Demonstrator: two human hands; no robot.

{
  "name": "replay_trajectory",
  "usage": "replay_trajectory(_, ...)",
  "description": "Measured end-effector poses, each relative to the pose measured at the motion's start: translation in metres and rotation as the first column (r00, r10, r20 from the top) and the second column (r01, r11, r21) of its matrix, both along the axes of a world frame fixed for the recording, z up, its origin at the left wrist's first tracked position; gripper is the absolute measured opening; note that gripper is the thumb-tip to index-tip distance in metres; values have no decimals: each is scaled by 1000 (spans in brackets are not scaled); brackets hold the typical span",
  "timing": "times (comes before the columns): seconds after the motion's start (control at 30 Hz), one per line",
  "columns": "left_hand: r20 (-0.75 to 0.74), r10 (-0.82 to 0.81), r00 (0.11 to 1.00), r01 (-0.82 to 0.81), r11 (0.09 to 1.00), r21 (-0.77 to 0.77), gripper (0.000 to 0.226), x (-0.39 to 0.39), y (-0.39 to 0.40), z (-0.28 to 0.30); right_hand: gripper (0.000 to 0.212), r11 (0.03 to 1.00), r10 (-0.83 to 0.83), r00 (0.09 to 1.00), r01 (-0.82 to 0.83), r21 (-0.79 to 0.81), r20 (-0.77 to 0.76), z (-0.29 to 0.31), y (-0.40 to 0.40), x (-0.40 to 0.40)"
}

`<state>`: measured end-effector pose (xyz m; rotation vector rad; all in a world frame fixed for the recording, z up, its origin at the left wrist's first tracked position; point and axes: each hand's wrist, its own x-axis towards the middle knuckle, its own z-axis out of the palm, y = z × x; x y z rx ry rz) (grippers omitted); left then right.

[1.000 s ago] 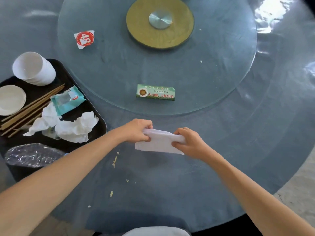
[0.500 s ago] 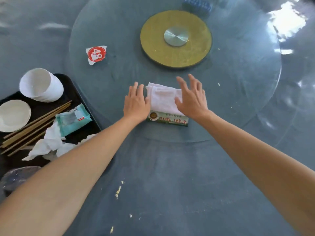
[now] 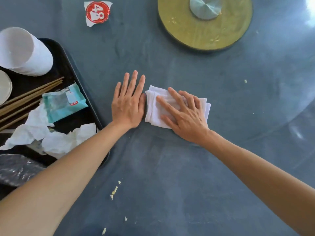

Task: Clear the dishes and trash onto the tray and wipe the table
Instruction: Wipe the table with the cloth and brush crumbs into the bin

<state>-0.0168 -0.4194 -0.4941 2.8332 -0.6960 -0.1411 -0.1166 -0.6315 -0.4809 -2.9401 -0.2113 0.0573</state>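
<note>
The folded white cloth [image 3: 154,109] lies flat on the grey-blue glass table [image 3: 170,167], pressed under the spread right hand [image 3: 185,114]; the left hand [image 3: 128,104], also open and flat, rests just left of the cloth. Further left, the black plastic tray [image 3: 75,65] already holds white cups [image 3: 23,51], chopsticks [image 3: 29,96] and crumpled napkins [image 3: 56,140], so clearing looks mostly done. Left to do: yellowish crumbs [image 3: 114,191] nearer than the cloth, and a torn red-and-white wrapper [image 3: 97,12] beyond. The tray's left part is cut off.
</note>
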Motion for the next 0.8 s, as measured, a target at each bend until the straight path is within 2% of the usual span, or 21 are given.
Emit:
replay_trajectory(0.13,-3,-31,1000,31,999,27,57,26,18,0,48,992,80,993,-87,86,87,1,17,-25)
replay_trajectory(0.27,-47,-56,997,58,998,40,59,60,34,10,41,974,105,978,-138,178,182,9,14,-9)
replay_trajectory(0.37,-110,15,994,-14,1000,8,61,65,25,21,36,971,19,989,-52,232,144,32,-6,53)
replay_trajectory(0.47,-204,100,974,-111,993,-43,63,55,-12,31,39,968,-184,937,121,219,297,44,-55,155)
replay_trajectory(0.53,-242,186,952,-202,978,-43,58,48,-34,28,42,947,-309,913,269,175,268,35,-87,205)
replay_trajectory(0.67,-74,211,975,-206,977,61,56,47,-36,9,43,915,-403,898,388,112,178,9,-98,226)
replay_trajectory(0.8,-18,148,989,-147,987,68,58,69,-20,2,39,975,-222,951,209,80,217,7,-52,172)
